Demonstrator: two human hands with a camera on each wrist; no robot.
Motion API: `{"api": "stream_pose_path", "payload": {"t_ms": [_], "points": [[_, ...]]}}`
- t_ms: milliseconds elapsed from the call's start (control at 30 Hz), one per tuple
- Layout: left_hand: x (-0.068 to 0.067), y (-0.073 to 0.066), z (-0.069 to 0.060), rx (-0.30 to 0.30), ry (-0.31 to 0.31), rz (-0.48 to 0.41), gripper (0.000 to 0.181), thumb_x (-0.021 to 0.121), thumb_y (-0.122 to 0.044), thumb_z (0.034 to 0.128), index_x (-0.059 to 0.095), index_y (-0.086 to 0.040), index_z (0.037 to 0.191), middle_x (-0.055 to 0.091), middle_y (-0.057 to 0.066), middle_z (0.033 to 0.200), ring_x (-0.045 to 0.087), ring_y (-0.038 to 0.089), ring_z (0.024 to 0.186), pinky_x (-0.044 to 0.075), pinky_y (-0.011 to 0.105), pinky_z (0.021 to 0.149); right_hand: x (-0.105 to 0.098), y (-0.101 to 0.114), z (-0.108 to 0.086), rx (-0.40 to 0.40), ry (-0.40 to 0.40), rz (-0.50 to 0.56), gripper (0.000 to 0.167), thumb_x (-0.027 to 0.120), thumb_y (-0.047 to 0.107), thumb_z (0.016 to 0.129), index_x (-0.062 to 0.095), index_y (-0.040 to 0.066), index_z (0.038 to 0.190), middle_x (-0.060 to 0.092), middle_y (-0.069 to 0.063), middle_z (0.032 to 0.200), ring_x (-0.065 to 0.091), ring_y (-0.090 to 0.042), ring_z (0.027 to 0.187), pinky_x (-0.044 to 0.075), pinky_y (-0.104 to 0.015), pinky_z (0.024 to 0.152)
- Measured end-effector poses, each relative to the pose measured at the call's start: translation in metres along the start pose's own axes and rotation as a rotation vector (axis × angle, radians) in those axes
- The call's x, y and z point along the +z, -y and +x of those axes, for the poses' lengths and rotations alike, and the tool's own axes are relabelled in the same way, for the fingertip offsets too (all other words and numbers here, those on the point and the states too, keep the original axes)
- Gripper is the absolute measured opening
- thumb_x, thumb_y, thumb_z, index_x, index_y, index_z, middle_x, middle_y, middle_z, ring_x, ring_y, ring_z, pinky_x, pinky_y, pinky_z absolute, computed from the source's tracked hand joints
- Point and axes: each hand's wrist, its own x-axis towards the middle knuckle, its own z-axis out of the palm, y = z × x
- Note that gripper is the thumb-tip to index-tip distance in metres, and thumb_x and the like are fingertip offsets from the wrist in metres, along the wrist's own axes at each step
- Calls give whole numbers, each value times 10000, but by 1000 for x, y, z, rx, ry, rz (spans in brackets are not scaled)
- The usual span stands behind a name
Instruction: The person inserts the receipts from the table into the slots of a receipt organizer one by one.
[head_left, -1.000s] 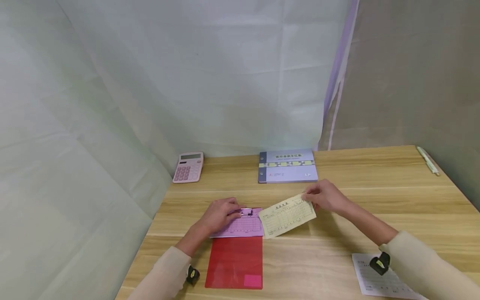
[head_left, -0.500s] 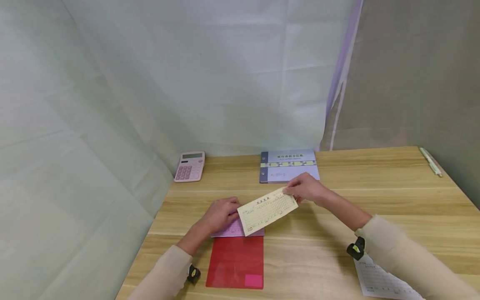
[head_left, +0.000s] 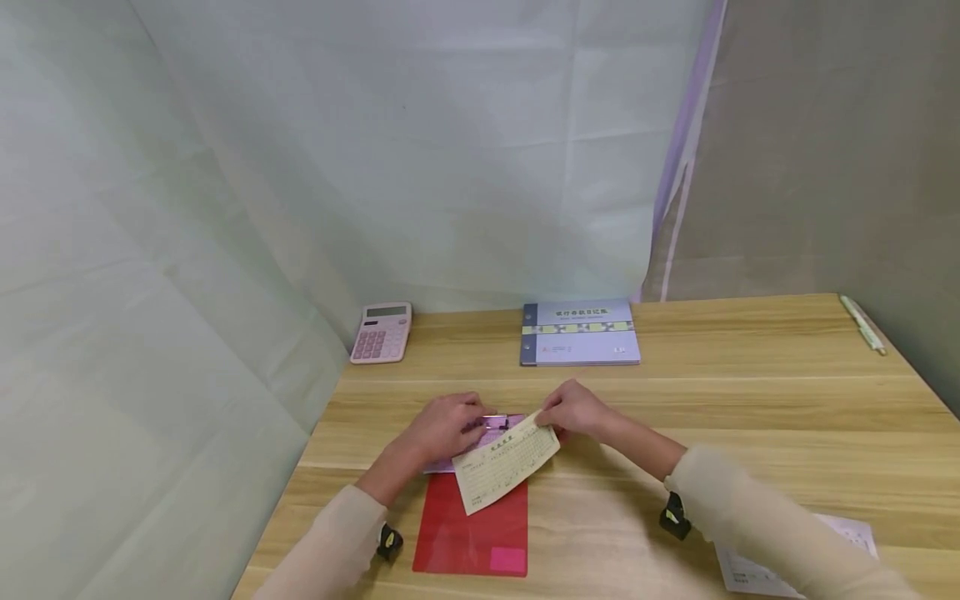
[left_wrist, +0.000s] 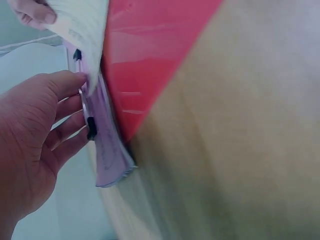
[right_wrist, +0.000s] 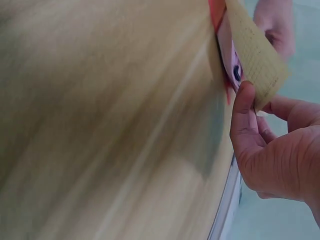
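Observation:
My left hand (head_left: 447, 427) is at the top of a red clipboard (head_left: 468, 529), its thumb and fingers pinching the metal clip (left_wrist: 84, 102). Purple printed forms (left_wrist: 107, 155) lie under that clip; in the left wrist view their near end fans out slightly. By its upper right corner, my right hand (head_left: 577, 408) pinches a pale yellow printed form (head_left: 506, 468) between thumb and fingers. The yellow form is tilted over the purple forms and the upper part of the clipboard, hiding some of both. Its left end comes close to my left thumb; whether they touch, I cannot tell.
A pink calculator (head_left: 382, 333) and a blue-grey account book (head_left: 580, 335) lie along the back of the wooden table (head_left: 637, 533). At the far right edge is a pen (head_left: 862, 325). Another printed sheet (head_left: 847, 529) lies partly under the right sleeve. Pale cloth hangs behind.
My right hand has carried the yellow form leftward, from beside the clipboard to over the purple forms, lowering it in the last half second. My left hand stays at the clip.

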Motion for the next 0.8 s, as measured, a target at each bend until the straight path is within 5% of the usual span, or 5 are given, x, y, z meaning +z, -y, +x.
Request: {"api": "stream_pose_path", "payload": {"t_ms": [200,467,800], "points": [[-3,0,2,-13,30,-26,314,755,-323,1012,787,-182,1290,690,-55,1042,575,67,829,534,290,769,15,-1,4,-8,-46,-89,89,773,13,916,790,-19,834,730,-53,746,621,-114,558,549,-278,534],[0,1,2,-5,12,-14,278,750,-315,1016,800,-189,1259,690,-68,1024,579,64,823,536,285,781,25,-4,11,-47,-119,-195,153,804,42,893,768,23,746,586,45,657,460,-89,572,357,-216,521],[0,0,1,-3,0,-34,254,743,-295,1022,807,-184,1241,699,-58,1030,603,68,844,549,290,798,32,0,9,-43,-153,-197,122,818,55,900,786,29,786,675,-4,721,511,-100,588,392,-216,516]]}}
